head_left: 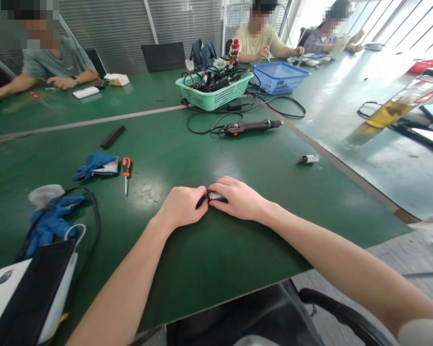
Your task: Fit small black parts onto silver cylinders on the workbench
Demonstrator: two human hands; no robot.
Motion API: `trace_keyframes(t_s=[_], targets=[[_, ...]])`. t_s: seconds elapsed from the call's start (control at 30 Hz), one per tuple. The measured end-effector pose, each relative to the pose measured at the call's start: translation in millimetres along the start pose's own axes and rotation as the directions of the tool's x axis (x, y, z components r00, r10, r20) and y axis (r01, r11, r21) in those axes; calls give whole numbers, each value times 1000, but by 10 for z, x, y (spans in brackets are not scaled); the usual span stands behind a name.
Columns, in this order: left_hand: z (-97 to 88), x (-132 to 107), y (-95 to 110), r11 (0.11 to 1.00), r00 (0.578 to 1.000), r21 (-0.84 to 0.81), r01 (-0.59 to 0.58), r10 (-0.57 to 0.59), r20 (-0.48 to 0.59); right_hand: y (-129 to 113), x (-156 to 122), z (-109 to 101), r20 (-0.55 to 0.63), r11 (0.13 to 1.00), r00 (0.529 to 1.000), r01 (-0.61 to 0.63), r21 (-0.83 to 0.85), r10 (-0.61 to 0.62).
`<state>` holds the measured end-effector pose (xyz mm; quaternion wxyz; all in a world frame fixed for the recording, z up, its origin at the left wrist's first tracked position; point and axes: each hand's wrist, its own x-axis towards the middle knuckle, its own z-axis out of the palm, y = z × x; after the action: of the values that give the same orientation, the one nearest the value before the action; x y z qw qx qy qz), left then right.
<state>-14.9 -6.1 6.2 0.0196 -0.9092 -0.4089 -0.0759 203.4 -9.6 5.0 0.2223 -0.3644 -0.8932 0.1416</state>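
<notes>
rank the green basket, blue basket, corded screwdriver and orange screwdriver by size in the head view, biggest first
1. Green basket and blue basket: too close to rank, since distance confuses it
2. Corded screwdriver
3. Orange screwdriver

On the workbench [238, 259] the left hand [182, 206] and the right hand [238, 198] lie close together, and a small device [215, 196] is between them. To the left of the hands lie a screwdriver [126, 173] and, further left, a glove [94, 166]. Further ahead of the hands is an electric screwdriver [250, 127]. Behind it stands a plastic basket [216, 98] with cables [209, 81] inside, and a second basket [279, 84] stands just to the right of this basket.
</notes>
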Motion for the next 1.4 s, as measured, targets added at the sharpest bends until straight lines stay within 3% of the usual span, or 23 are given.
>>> trace_keyframes(t_s=[1.4], targets=[[-42,5,14,1000,1000,10,7,-7,24,-43,-3,-29,31,998,999,-36,-46,38]])
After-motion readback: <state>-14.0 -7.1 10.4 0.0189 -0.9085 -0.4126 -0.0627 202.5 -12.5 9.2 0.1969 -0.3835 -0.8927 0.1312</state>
